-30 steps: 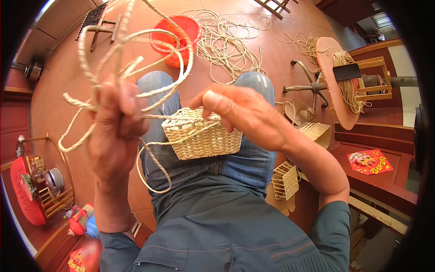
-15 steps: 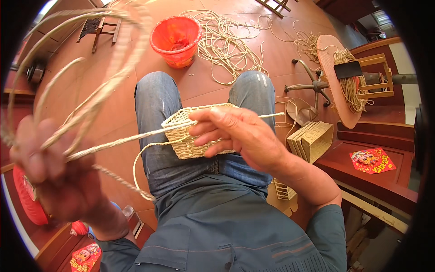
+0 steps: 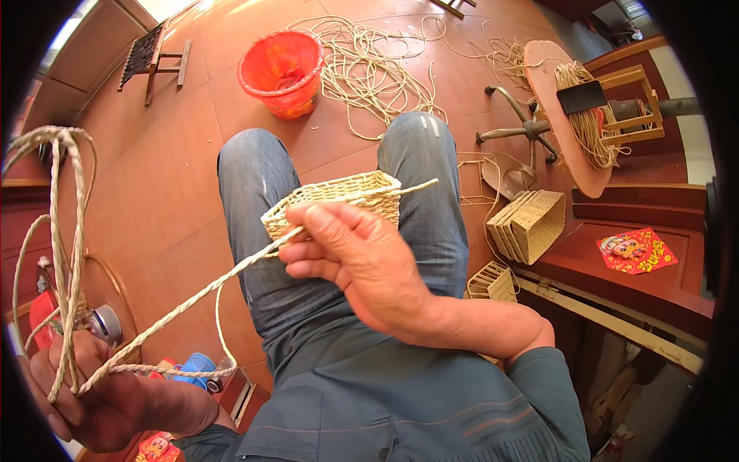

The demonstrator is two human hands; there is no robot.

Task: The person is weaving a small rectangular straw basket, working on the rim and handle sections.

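My left hand (image 3: pixel 104 396), low at the far left, is closed on loops of pale twisted rope (image 3: pixel 73 231). A strand (image 3: pixel 181 312) runs taut from it up to my right hand (image 3: pixel 358 262), which pinches it between thumb and index finger, the other fingers loosely curled. The strand's free end points right past my fingers. A small woven basket (image 3: pixel 362 185) rests on my jeans between the knees, directly behind my right hand, which hides part of it.
A red bucket (image 3: pixel 281 58) and tangled rope (image 3: pixel 369 69) lie ahead on the floor. At right stand a padded board (image 3: pixel 585 181) wound with rope, a wheeled base (image 3: pixel 523 127), nested baskets (image 3: pixel 539 227) and a small frame basket (image 3: pixel 493 285). A low stool (image 3: pixel 146 61) is upper left.
My left hand has swung down and leftward with the loops, stretching the strand diagonally. My right hand has moved slightly lower and left, closing its fingertips on that strand.
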